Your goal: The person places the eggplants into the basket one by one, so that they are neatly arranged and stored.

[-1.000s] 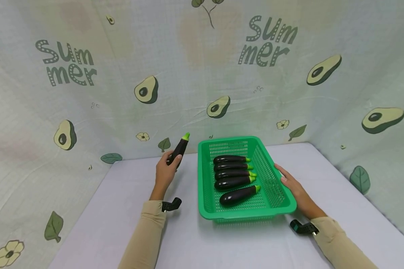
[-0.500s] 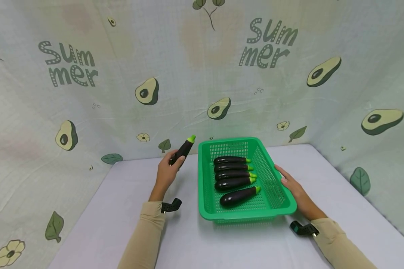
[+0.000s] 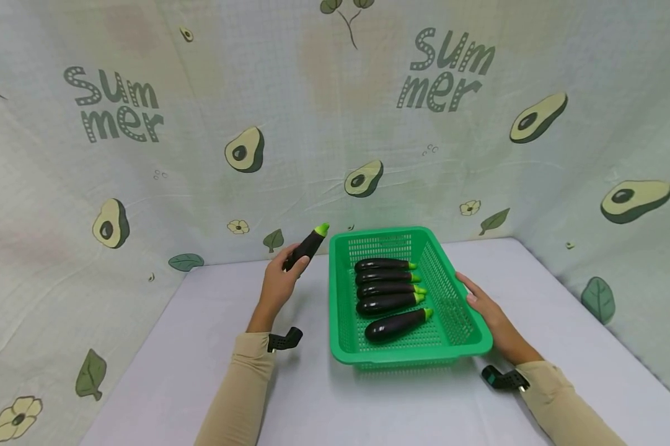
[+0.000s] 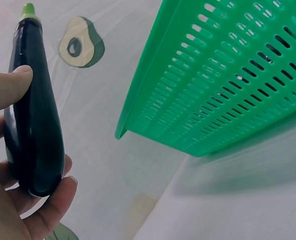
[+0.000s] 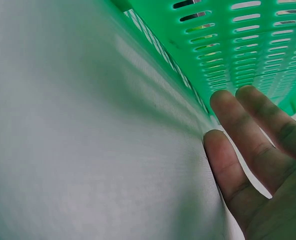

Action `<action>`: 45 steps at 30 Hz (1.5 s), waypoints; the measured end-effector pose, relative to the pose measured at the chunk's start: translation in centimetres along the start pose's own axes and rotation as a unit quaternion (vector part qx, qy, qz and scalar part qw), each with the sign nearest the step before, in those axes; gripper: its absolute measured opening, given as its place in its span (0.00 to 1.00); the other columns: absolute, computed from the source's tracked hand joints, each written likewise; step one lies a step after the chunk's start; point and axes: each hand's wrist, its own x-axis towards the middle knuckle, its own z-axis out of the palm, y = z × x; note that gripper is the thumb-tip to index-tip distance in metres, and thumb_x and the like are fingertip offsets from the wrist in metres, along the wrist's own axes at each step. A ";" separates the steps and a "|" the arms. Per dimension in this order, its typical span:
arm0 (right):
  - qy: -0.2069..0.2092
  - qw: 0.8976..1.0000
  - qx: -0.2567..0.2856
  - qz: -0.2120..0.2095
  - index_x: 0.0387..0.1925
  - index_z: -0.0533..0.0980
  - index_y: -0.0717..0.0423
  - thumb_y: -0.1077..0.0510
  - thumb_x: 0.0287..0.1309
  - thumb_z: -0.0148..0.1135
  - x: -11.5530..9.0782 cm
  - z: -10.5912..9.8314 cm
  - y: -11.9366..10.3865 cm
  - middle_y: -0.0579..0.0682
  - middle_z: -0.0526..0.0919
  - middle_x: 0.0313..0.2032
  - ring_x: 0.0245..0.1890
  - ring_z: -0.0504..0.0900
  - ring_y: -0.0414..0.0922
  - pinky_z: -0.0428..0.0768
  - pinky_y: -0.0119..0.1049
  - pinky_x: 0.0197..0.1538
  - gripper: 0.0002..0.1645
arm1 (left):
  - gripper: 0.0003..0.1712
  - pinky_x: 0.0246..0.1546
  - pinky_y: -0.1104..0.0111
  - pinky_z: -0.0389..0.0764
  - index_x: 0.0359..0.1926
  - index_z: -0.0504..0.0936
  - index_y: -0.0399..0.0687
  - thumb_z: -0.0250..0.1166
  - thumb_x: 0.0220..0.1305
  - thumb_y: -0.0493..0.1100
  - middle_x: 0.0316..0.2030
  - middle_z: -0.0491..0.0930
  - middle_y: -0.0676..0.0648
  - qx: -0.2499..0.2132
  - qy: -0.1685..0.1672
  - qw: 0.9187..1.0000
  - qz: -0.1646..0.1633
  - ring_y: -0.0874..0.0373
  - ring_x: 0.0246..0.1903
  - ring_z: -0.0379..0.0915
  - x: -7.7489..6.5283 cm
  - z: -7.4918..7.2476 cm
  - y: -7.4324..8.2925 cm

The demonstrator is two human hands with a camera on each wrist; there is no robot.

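A dark purple eggplant [image 3: 307,249] with a green stem end is held in my left hand [image 3: 277,280], left of the basket. In the left wrist view, my thumb lies across the eggplant [image 4: 35,115] and my fingers curl under its rounded bottom. The stem end points up and to the right in the head view. My right hand [image 3: 493,319] rests against the right side of a green plastic basket [image 3: 409,357]. Its fingers [image 5: 258,150] are nearly straight at the basket's slotted outer wall [image 5: 223,50]. Inside the basket, several eggplants [image 3: 393,326] lie side by side, stems to the right.
The basket stands on a table with a white cloth [image 3: 401,409]. Behind and beside the table hangs a pale fabric backdrop [image 3: 312,80] with printed avocados and leaves. A black wrist camera [image 3: 284,339] sits on the left wrist, another [image 3: 502,378] on the right.
My left hand has moved slightly right with the eggplant, whose stem end has tilted further toward the basket. My right hand and the basket have stayed in place.
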 end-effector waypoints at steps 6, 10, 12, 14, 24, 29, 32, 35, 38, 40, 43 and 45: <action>0.002 1.000 -0.004 0.001 0.81 0.45 0.39 0.47 0.81 0.33 0.0 0.0 0.0 0.54 0.44 0.79 0.75 0.44 0.61 0.57 0.33 0.65 0.32 | 0.33 0.49 0.50 0.78 0.68 0.75 0.55 0.64 0.67 0.64 0.61 0.75 0.44 0.012 0.001 1.000 0.020 0.46 0.54 0.73 0.1 0.4 0.7; 0.001 1.000 -0.004 -0.001 0.81 0.45 0.38 0.47 0.81 0.33 0.1 -0.1 0.0 0.54 0.44 0.79 0.74 0.45 0.60 0.58 0.19 0.57 0.32 | 0.32 0.55 0.48 0.76 0.68 0.76 0.56 0.65 0.67 0.62 0.63 0.74 0.45 0.033 -0.010 0.999 0.039 0.47 0.59 0.71 0.1 0.5 1.3; 0.000 1.000 -0.003 0.001 0.80 0.45 0.37 0.47 0.81 0.33 0.1 -0.1 0.0 0.54 0.44 0.79 0.75 0.45 0.60 0.58 0.20 0.57 0.32 | 0.32 0.55 0.47 0.76 0.68 0.76 0.57 0.65 0.67 0.62 0.62 0.75 0.44 0.039 -0.013 0.998 0.043 0.47 0.58 0.71 0.0 0.5 1.5; -0.001 1.000 -0.005 0.003 0.80 0.45 0.37 0.46 0.81 0.33 0.2 -0.1 0.0 0.53 0.44 0.79 0.75 0.45 0.60 0.58 0.21 0.57 0.32 | 0.32 0.53 0.48 0.76 0.67 0.77 0.57 0.65 0.67 0.62 0.60 0.75 0.44 0.042 -0.013 0.998 0.045 0.47 0.57 0.71 -0.1 0.5 1.7; 0.000 1.000 0.002 0.002 0.81 0.45 0.37 0.46 0.81 0.32 0.0 0.0 0.0 0.54 0.44 0.79 0.68 0.52 0.28 0.59 0.18 0.56 0.32 | 0.31 0.52 0.50 0.77 0.67 0.77 0.58 0.66 0.67 0.60 0.59 0.75 0.44 0.048 -0.030 0.995 0.080 0.48 0.55 0.72 -0.4 0.9 2.8; -0.002 1.000 0.004 0.001 0.80 0.45 0.37 0.46 0.81 0.33 0.0 0.0 -0.1 0.53 0.44 0.79 0.69 0.51 0.29 0.58 0.18 0.56 0.32 | 0.30 0.48 0.54 0.77 0.68 0.76 0.60 0.65 0.68 0.59 0.57 0.76 0.47 0.051 -0.065 0.992 0.095 0.52 0.52 0.72 -0.6 1.3 3.1; -0.002 1.000 0.004 -0.001 0.81 0.45 0.38 0.46 0.81 0.33 0.0 0.0 -0.1 0.54 0.44 0.79 0.69 0.51 0.30 0.58 0.18 0.56 0.32 | 0.30 0.47 0.55 0.77 0.69 0.75 0.58 0.64 0.69 0.58 0.57 0.75 0.47 0.055 -0.083 0.990 0.099 0.52 0.52 0.72 -0.7 1.6 3.3; -0.001 1.000 0.003 0.001 0.81 0.45 0.37 0.46 0.81 0.33 0.0 0.0 -0.1 0.53 0.44 0.79 0.70 0.51 0.31 0.58 0.18 0.56 0.32 | 0.31 0.47 0.55 0.76 0.71 0.73 0.55 0.64 0.70 0.57 0.58 0.75 0.46 0.065 -0.097 0.988 0.101 0.52 0.52 0.72 -0.8 1.8 3.6; -0.001 1.000 0.003 0.002 0.81 0.45 0.37 0.46 0.81 0.33 0.0 0.0 -0.1 0.53 0.44 0.79 0.69 0.51 0.30 0.58 0.17 0.56 0.32 | 0.32 0.46 0.55 0.76 0.71 0.72 0.56 0.63 0.71 0.57 0.58 0.75 0.45 0.079 -0.109 0.986 0.102 0.51 0.53 0.72 -1.0 1.9 3.9; -0.001 1.000 0.004 -0.001 0.81 0.45 0.38 0.47 0.81 0.33 0.0 0.0 -0.1 0.54 0.44 0.79 0.69 0.50 0.29 0.58 0.17 0.56 0.32 | 0.32 0.46 0.56 0.76 0.72 0.71 0.57 0.62 0.71 0.58 0.58 0.75 0.45 0.088 -0.115 0.984 0.100 0.52 0.52 0.72 -1.1 2.0 4.1; -0.004 1.000 0.008 -0.004 0.81 0.45 0.39 0.47 0.81 0.33 0.0 -0.1 -0.1 0.55 0.43 0.79 0.69 0.50 0.29 0.57 0.17 0.56 0.32 | 0.32 0.46 0.57 0.75 0.72 0.70 0.60 0.61 0.72 0.58 0.59 0.75 0.46 0.094 -0.124 0.983 0.096 0.53 0.51 0.72 -1.3 2.0 4.6; -0.005 1.000 0.008 -0.004 0.81 0.45 0.39 0.47 0.81 0.32 0.0 -0.1 -0.1 0.55 0.43 0.79 0.69 0.51 0.29 0.58 0.17 0.56 0.32 | 0.32 0.45 0.58 0.75 0.73 0.69 0.61 0.60 0.72 0.59 0.59 0.75 0.46 0.095 -0.130 0.982 0.095 0.53 0.50 0.72 -1.4 2.0 5.0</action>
